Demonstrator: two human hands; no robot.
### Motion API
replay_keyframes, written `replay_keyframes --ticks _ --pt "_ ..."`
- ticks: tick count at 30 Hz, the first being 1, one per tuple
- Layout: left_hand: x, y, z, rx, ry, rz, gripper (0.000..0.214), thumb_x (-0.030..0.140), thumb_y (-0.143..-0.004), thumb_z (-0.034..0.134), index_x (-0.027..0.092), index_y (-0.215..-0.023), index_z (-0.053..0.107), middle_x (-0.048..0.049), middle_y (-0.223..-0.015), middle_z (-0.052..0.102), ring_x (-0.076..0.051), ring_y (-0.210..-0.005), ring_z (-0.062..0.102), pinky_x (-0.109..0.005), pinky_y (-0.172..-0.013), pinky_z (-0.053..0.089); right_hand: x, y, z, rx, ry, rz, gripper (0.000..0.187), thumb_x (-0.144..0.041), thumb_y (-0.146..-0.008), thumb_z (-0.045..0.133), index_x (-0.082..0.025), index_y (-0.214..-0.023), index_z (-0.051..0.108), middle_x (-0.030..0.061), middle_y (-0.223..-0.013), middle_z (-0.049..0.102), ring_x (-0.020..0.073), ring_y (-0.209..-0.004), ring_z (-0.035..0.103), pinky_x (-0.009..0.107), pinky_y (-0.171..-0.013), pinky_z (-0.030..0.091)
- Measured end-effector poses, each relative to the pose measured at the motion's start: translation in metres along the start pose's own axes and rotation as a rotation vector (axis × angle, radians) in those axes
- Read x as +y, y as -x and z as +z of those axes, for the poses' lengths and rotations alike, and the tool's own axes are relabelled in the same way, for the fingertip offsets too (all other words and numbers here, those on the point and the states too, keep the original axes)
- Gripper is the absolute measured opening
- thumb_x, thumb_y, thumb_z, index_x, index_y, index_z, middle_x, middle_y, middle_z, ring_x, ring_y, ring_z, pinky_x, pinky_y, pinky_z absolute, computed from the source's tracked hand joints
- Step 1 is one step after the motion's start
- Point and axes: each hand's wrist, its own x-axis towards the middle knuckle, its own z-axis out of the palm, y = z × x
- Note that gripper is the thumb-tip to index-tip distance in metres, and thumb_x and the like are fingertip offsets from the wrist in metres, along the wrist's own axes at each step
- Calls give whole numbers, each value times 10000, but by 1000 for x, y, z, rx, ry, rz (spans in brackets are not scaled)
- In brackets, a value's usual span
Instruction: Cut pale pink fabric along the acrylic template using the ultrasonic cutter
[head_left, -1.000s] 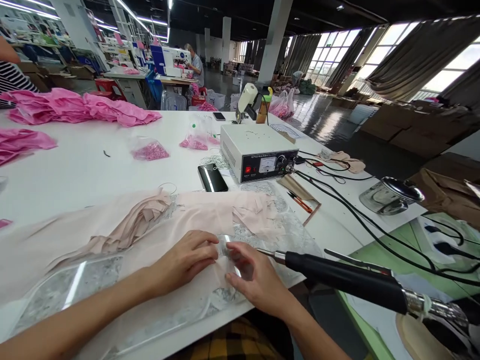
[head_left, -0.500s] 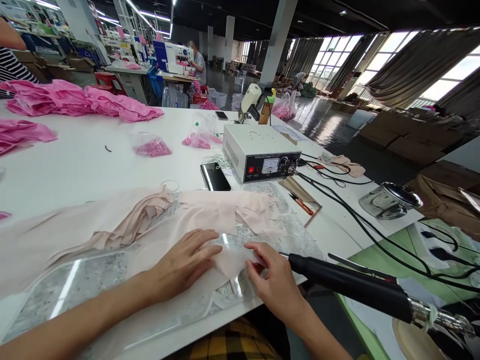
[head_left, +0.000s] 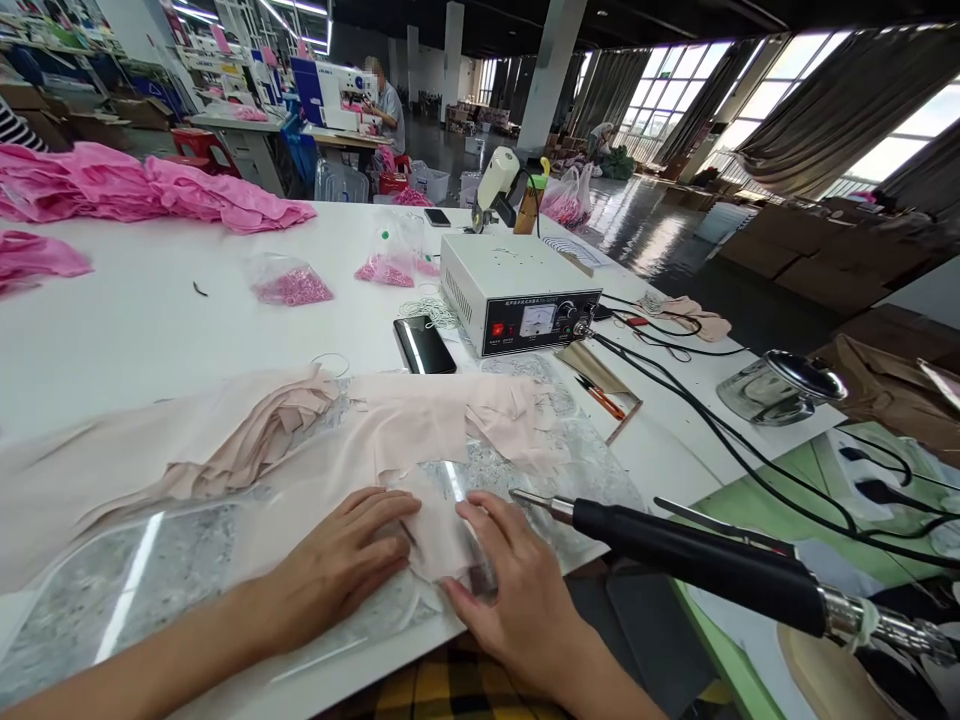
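A strip of pale pink fabric [head_left: 435, 515] lies on a clear-covered, grey-mottled mat [head_left: 202, 550] before me. My left hand [head_left: 341, 560] rests flat on the strip, fingers stretched out. At the strip's right end is my right hand [head_left: 506, 585], thumb and fingers spread apart and touching the cloth's edge. Just beyond those fingers, a black pen-shaped tool [head_left: 697, 560] with a metal tip points left over the mat's edge. More pale pink fabric pieces [head_left: 247, 450] lie bunched and overlapping farther left and behind.
Behind the mat are a dark phone [head_left: 424, 345] and a white control box [head_left: 517, 290] with cables running right. Orange-handled tools [head_left: 600, 397] lie near a lidded metal cup [head_left: 780, 388]. Bags of pink bits [head_left: 289, 283] and pink cloth [head_left: 150, 190] sit at the back left.
My right hand has come left and nearer to me, away from the tool's tip, and its thumb and fingers have spread. The fabric end now lies lower. My left hand shifted slightly left.
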Motion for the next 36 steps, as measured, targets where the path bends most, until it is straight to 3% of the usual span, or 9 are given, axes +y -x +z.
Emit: replay_keyframes --ticks 4,7,10,13,18,23,27,32,36 --pt "-6 3 1 45 129 -98 139 145 -1029 481 192 -998 608 -119 -1367 591 -210 -1296 575 -312 -1045 534 -9 -12 19 65 15 -51 565 -199 -716 699 -99 -1257 567 185 -1149 684 309 -984 681 444 -814 628" --pt "-9 5 -2 47 172 -126 142 133 -1025 465 187 -985 591 -116 -1333 628 -205 -1302 585 -324 -1070 527 -3 -15 22 73 35 -62 489 -70 -702 590 -131 -1185 631 127 -996 706 266 -863 691 389 -713 623" --pt "-9 5 -8 1 124 -54 136 142 -1026 480 188 -966 593 -111 -1313 660 -208 -1292 600 -406 -1156 452 14 -8 16 107 77 -54 480 37 -715 470 -166 -1095 682 99 -898 707 239 -791 694 350 -650 606" --pt "-6 4 -13 -62 36 48 139 160 -1029 500 186 -960 619 -101 -1333 662 -212 -1327 572 -440 -1226 344 32 1 7 154 119 -38 544 64 -760 417 -181 -1171 675 119 -956 724 262 -887 715 366 -703 623" --pt "-6 -3 -16 -52 -12 106 193 197 -1044 488 193 -1105 671 -95 -1319 676 -214 -1271 610 -424 -1228 324 39 9 -7 199 103 -20 478 -7 -904 452 -210 -1313 595 129 -1073 731 250 -992 726 353 -776 644" --pt "-10 -25 -18 -100 -21 277 333 149 -1043 448 202 -1318 627 -98 -1339 669 -240 -1290 595 -437 -1202 345 27 16 -20 191 -2 -38 353 -76 -919 555 -209 -1242 607 106 -1023 737 213 -973 721 323 -822 633" --pt "-9 -34 -14 -164 -36 346 324 157 -1063 410 184 -1272 656 -102 -1316 680 -236 -1236 628 -379 -1135 401 27 24 -20 182 -55 -51 322 -74 -894 593 -227 -1169 659 74 -927 743 199 -844 718 323 -746 630" --pt "-7 -33 -9 -188 -59 269 340 233 -1093 368 191 -1257 662 -96 -1322 674 -265 -1181 644 -390 -1041 438 45 32 -15 299 -90 16 390 -22 -895 547 -249 -1176 695 88 -1004 768 218 -938 753 345 -825 640" --pt "0 -58 -8 -187 44 332 323 131 -1053 424 212 -1263 656 -99 -1253 707 -227 -1111 674 -349 -989 468 54 39 -20 399 -131 103 321 -51 -888 583 -242 -1100 730 88 -1007 794 220 -918 778 316 -802 647"
